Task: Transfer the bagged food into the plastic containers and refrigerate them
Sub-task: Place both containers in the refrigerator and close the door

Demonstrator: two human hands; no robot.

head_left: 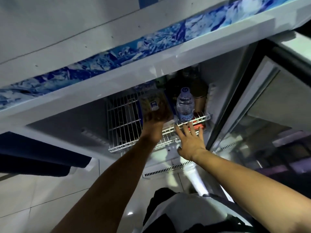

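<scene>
While left hand (152, 130) gripped clear food-filled plastic container (155, 106) on white wire fridge shelf (124, 125), right hand (191, 140) rested on shelf front, fingers spread, beside clear water bottle (185, 105).

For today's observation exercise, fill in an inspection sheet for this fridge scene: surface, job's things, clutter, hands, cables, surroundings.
Surface: white wire shelf inside the open fridge.
Job's things: plastic container of food, held over the shelf.
Clutter: water bottle upright on the shelf; red item below it; dark jars behind, unclear.
Hands: left hand grips the container; right hand open, fingers at the shelf edge.
Cables: nothing seen.
Surroundings: glass door open at right; tiled floor.
</scene>
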